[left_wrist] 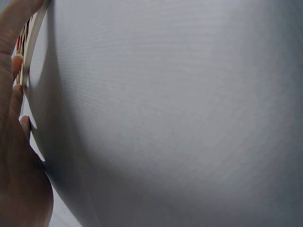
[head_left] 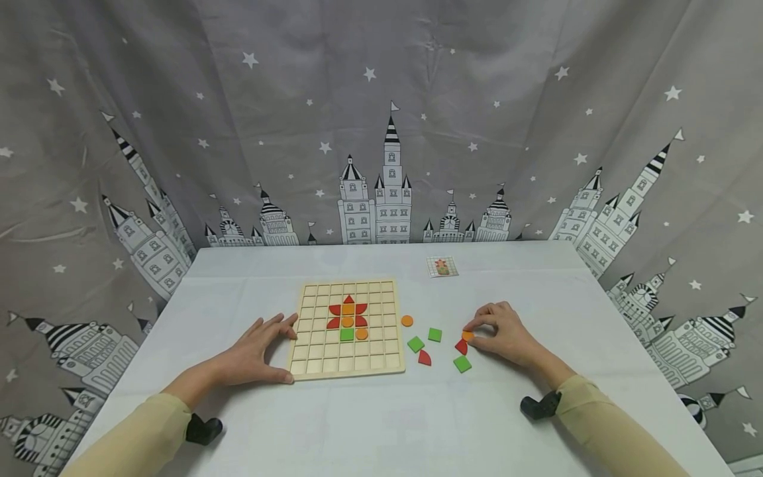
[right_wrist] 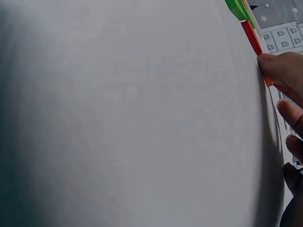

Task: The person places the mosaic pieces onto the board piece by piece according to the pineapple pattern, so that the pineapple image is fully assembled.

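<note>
A square wooden grid board (head_left: 375, 360) lies on the white table. My left hand (head_left: 253, 354) is at its left edge, fingers spread along the side and thumb by the near corner. Red, orange and green pieces form a figure on the grid, with an orange disc (head_left: 361, 334) right of a green square (head_left: 347, 334). To the right, my right hand (head_left: 503, 334) pinches another orange disc (head_left: 467, 336) between thumb and finger, low at the tabletop. Right beside that disc lies a red petal-shaped piece (head_left: 461, 346), also in the right wrist view.
Between board and right hand lie a loose orange disc (head_left: 407, 320), green squares (head_left: 435, 334) and a red quarter piece (head_left: 424, 358). Another green square (head_left: 462, 364) is nearer me. A small pattern card (head_left: 442, 266) sits at the back, before a grey castle-print curtain (head_left: 453, 99).
</note>
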`<move>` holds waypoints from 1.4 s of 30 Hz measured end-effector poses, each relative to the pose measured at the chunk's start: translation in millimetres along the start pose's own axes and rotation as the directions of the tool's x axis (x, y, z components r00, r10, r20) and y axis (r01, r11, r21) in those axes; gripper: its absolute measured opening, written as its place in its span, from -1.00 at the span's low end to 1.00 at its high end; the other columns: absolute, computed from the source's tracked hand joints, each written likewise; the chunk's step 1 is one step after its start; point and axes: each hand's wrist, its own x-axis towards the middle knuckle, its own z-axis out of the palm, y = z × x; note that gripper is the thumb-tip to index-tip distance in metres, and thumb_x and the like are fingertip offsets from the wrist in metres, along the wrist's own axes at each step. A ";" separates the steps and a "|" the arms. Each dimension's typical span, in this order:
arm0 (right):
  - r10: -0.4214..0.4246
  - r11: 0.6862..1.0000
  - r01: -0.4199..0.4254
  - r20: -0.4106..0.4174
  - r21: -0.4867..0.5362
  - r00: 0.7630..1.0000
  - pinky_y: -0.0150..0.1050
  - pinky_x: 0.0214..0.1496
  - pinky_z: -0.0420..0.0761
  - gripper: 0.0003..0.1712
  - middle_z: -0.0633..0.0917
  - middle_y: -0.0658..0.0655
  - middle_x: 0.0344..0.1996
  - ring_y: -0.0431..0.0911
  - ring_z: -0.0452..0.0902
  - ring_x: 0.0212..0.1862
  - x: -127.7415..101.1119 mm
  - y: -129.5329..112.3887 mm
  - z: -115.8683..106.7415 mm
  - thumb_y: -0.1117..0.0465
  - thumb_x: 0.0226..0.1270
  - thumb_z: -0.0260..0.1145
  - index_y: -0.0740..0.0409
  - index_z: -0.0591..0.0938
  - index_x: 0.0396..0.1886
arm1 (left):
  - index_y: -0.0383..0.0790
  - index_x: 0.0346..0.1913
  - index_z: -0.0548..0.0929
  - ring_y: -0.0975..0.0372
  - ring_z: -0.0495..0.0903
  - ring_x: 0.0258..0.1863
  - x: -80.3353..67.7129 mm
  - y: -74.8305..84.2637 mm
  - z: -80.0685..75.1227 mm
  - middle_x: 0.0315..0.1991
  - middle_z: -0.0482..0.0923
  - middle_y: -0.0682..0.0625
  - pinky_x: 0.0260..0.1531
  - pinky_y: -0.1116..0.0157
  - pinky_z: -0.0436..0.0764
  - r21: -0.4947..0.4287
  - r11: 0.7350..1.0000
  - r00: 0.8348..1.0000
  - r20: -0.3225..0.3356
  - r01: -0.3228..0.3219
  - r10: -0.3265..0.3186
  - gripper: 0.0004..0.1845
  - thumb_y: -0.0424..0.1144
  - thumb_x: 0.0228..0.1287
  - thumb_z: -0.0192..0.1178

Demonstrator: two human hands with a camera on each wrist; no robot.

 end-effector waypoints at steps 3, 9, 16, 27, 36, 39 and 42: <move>-0.009 1.000 0.009 -0.011 -0.021 1.000 0.10 0.22 0.40 -0.80 0.59 -0.09 -0.08 -0.01 0.33 0.12 1.4 -1.6 1.3 0.11 0.14 0.58 -0.21 0.81 -0.21 | 0.02 0.15 0.44 -0.18 -0.10 0.60 0.4 -0.2 0.0 0.62 0.07 -0.13 0.53 -0.23 -0.27 0.002 1.000 1.000 0.004 0.009 -0.009 -0.14 0.38 -0.14 0.53; -0.013 1.000 0.012 -0.020 -0.029 1.000 0.09 0.23 0.40 -0.83 0.60 -0.08 -0.08 0.01 0.32 0.14 8.1 -4.9 1.5 0.11 0.13 0.58 -0.19 0.81 -0.26 | 0.03 0.15 0.44 -0.16 -0.10 0.60 0.5 -0.4 0.0 0.62 0.07 -0.10 0.54 -0.21 -0.28 0.004 1.000 1.000 0.009 0.024 -0.025 -0.14 0.39 -0.16 0.53; -0.019 1.000 0.019 0.010 0.022 1.000 0.08 0.20 0.42 -0.81 0.60 -0.06 -0.05 0.00 0.29 0.16 27.4 -30.6 -1.8 0.05 0.12 0.61 -0.20 0.81 -0.26 | 0.03 0.15 0.44 -0.17 -0.11 0.60 -0.5 -2.0 -0.3 0.62 0.07 -0.11 0.54 -0.22 -0.28 0.010 0.999 0.999 0.012 0.031 -0.031 -0.13 0.40 -0.16 0.52; -0.137 0.989 0.132 0.092 0.062 0.986 -0.01 0.24 0.40 -0.84 0.60 -0.15 -0.06 -0.07 0.30 0.14 70.2 -91.1 33.6 0.04 0.14 0.59 -0.20 0.80 -0.26 | 0.02 0.13 0.44 -0.17 -0.11 0.60 -0.9 -0.1 1.2 0.61 0.09 -0.13 0.54 -0.22 -0.27 0.012 0.999 0.999 0.013 0.048 -0.048 -0.13 0.40 -0.18 0.53; -0.268 0.963 0.262 0.128 0.061 0.955 -0.07 0.21 0.39 -0.79 0.61 -0.13 -0.04 -0.10 0.32 0.12 95.5 -133.6 75.2 -0.05 0.15 0.60 -0.16 0.81 -0.25 | 0.03 0.14 0.44 -0.16 -0.10 0.60 -0.7 -1.7 2.0 0.62 0.09 -0.11 0.55 -0.21 -0.26 0.012 0.999 0.999 0.009 0.039 -0.039 -0.13 0.41 -0.18 0.52; -0.295 0.956 0.293 0.132 0.031 0.946 -0.08 0.25 0.38 -0.80 0.61 -0.14 -0.04 -0.12 0.32 0.13 102.4 -145.6 86.4 -0.07 0.19 0.57 -0.16 0.81 -0.25 | 0.03 0.14 0.44 -0.15 -0.11 0.60 -0.2 -1.5 1.5 0.62 0.09 -0.10 0.55 -0.20 -0.27 0.012 0.999 0.999 0.010 0.037 -0.037 -0.13 0.41 -0.17 0.52; -0.319 0.947 0.321 0.131 0.002 0.939 -0.11 0.22 0.39 -0.80 0.61 -0.14 -0.04 -0.13 0.33 0.11 108.2 -155.3 95.3 -0.09 0.24 0.53 -0.15 0.81 -0.23 | 0.03 0.14 0.44 -0.16 -0.10 0.60 0.0 -0.3 0.0 0.61 0.09 -0.12 0.55 -0.21 -0.27 0.014 1.000 1.000 0.007 0.025 -0.025 -0.14 0.39 -0.15 0.52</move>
